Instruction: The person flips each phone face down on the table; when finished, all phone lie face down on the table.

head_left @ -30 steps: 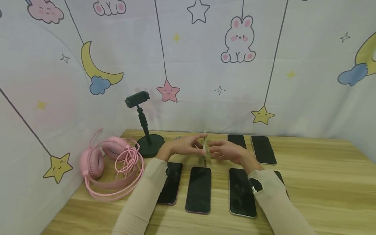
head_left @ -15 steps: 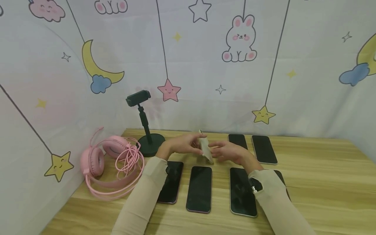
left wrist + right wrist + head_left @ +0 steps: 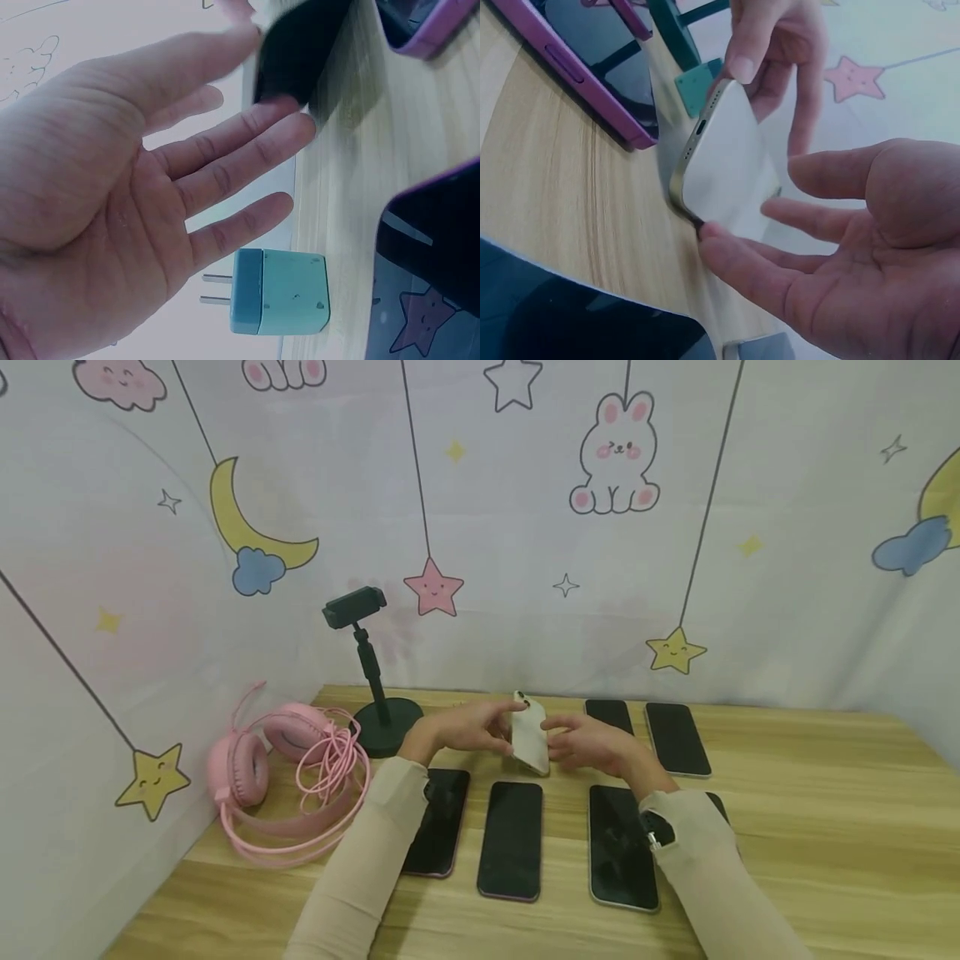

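Note:
A white smartphone point(image 3: 531, 739) stands tilted above the wooden table, its pale back and camera lenses toward me in the head view. Along its left edge, my left hand point(image 3: 472, 727) holds it between thumb and fingers. My right hand point(image 3: 588, 743) is at the opposite edge, fingers loosely extended. In the right wrist view, a fingertip of that hand meets the lower corner of the phone point(image 3: 727, 150). The phone's dark side point(image 3: 300, 45) is blurred in the left wrist view. Black-screened phones lie nearby, including one point(image 3: 510, 839) directly in front and another point(image 3: 622, 847) beneath my right wrist.
Pink headphones point(image 3: 240, 777) with a bundled cable lie at the left. Behind them stands a dark phone stand point(image 3: 371, 685). A teal plug charger point(image 3: 281, 292) is beyond my left hand. More phones lie at the back right point(image 3: 677, 739) and under my left forearm point(image 3: 442, 827).
The white phone has turned from edge-on to show its back. My left hand keeps hold of it, while my right hand stays by its right edge. The view has tilted slightly.

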`<action>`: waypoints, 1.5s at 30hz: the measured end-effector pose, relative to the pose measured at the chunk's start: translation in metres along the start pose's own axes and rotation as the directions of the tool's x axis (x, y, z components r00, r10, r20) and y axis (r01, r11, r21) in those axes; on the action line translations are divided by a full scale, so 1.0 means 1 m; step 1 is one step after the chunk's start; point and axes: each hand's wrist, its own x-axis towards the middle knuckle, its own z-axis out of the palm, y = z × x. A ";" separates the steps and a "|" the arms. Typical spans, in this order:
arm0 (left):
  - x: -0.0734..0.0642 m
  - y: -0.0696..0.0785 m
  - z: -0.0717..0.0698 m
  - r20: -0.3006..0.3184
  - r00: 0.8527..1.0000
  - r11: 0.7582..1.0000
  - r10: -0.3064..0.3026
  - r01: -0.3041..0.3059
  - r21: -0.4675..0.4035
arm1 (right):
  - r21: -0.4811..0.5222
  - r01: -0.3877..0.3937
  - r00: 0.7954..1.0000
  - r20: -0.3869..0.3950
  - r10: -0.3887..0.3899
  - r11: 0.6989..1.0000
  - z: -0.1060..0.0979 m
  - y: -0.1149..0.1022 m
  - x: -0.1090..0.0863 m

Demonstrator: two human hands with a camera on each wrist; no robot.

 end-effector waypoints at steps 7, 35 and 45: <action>0.003 0.000 0.001 0.021 0.999 0.999 -0.039 0.038 0.017 | -0.032 -0.003 1.000 -0.020 0.002 0.999 -0.002 -0.003 -0.003; 0.006 0.012 0.012 0.067 0.985 0.979 -0.157 0.146 0.145 | -0.028 -0.056 0.996 -0.065 0.055 0.998 0.002 -0.006 -0.004; 0.006 0.012 0.011 0.064 0.986 0.980 -0.156 0.146 0.136 | -0.086 -0.045 0.997 -0.074 0.038 0.995 0.000 -0.004 -0.005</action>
